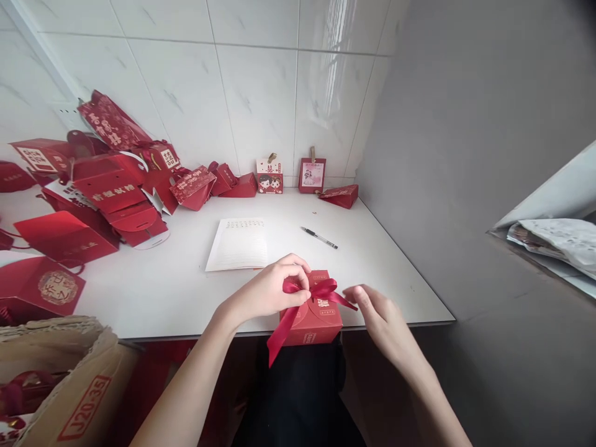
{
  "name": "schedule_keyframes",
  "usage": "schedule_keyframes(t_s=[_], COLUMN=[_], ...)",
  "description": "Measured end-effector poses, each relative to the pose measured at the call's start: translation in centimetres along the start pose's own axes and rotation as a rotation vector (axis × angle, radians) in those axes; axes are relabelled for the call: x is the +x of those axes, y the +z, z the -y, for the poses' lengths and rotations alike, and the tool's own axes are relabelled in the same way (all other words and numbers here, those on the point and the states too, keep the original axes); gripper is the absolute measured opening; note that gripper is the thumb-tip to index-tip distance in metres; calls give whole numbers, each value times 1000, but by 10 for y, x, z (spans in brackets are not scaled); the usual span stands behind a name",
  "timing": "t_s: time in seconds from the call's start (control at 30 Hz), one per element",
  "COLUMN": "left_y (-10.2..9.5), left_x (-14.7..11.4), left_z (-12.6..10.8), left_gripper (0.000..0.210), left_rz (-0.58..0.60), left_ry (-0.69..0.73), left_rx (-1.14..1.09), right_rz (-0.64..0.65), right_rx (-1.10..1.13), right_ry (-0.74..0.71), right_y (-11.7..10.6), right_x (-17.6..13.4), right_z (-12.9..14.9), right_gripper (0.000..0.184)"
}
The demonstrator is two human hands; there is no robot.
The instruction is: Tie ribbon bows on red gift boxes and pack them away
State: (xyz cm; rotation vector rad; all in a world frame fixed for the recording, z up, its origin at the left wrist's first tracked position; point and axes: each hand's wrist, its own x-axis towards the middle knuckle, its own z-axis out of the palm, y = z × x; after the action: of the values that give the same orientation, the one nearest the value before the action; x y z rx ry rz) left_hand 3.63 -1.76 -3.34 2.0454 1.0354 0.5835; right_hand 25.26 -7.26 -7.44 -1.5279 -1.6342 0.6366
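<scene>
A red gift box (311, 332) with gold print sits at the table's front edge, partly past it. A dark red satin ribbon (282, 332) is tied in a bow on its top. My left hand (274, 288) pinches the bow's left loop close to the knot, thumb and forefinger together. One ribbon tail hangs over the box's front left. The other tail stretches right to my right hand (379, 313), whose curled fingers appear closed on its end; the exact grip is partly hidden.
An open notebook (239, 245) and a black pen (319, 237) lie beyond the box on the white table (372, 261). Red boxes (109, 186) pile up at left, with more small boxes (270, 177) along the tiled wall. A cardboard carton (88, 379) stands front left; a grey wall rises at right.
</scene>
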Motion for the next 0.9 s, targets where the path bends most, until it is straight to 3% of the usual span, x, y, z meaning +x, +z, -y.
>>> schedule_keyframes(t_s=[0.07, 0.13, 0.4, 0.77, 0.83, 0.9], left_y=[2, 6, 21, 25, 26, 26], left_x=[-3, -6, -11, -8, -8, -8], left_z=[-3, -6, -6, 1, 2, 3], left_gripper=[7, 7, 11, 11, 10, 10], left_rz=[-40, -92, -234, -230, -238, -242], left_ry=[5, 0, -23, -15, -9, -6], left_rx=[27, 63, 71, -31, -35, -41], right_rz=[144, 179, 159, 168, 67, -207], right_rx=[105, 195, 332, 233, 101, -80], right_ry=[84, 139, 197, 184, 93, -126], right_y=[4, 8, 13, 17, 17, 19], right_x=[2, -1, -23, -29, -32, -36], right_z=[-3, -2, 18, 12, 12, 13], right_gripper=[46, 44, 39, 33, 30, 26])
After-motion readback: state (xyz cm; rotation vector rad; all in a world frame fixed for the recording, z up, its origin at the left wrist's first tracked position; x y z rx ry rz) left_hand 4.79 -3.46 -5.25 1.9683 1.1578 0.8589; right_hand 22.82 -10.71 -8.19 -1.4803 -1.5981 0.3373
